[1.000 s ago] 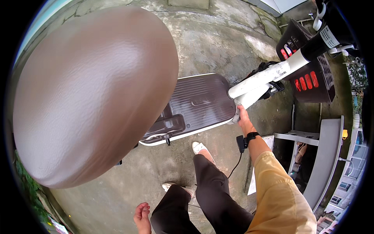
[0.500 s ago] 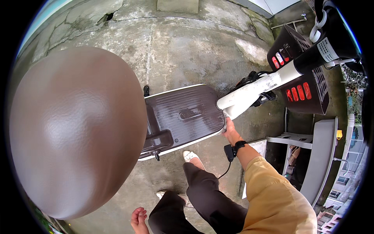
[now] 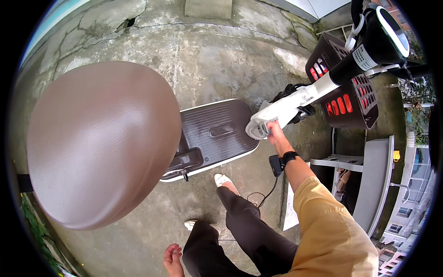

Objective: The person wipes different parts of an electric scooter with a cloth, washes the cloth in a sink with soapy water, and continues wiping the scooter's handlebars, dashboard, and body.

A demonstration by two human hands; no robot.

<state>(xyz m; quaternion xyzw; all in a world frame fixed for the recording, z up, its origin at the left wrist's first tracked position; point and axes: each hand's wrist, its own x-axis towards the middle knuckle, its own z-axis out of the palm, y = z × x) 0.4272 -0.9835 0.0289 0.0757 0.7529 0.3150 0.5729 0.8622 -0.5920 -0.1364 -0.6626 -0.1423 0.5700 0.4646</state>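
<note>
An electric scooter stands before me, with a big brown padded seat (image 3: 104, 143) on the left and a dark ribbed footboard (image 3: 221, 131) in the middle. Its white steering column (image 3: 297, 105) slants up to the right. My right hand (image 3: 276, 132) presses a crumpled grey cloth (image 3: 259, 128) against the foot of this column, where it meets the footboard. The palm side and part of the fingers are hidden. Low in the picture, beside my trouser leg, my left hand (image 3: 173, 259) hangs with its fingers curled in and nothing visible in them.
Beyond the column sits a dark basket (image 3: 353, 106) with red cut-outs, below the handlebar display (image 3: 392, 30). A grey cabinet (image 3: 376, 180) with shoes inside stands at right. A black cable (image 3: 272, 191) hangs from my right wrist device. Cracked concrete (image 3: 217, 60) lies around the scooter.
My right hand has moved from the footboard's edge up onto the base of the white column, and the grey cloth now shows. The view has shifted slightly; my left hand stays low.
</note>
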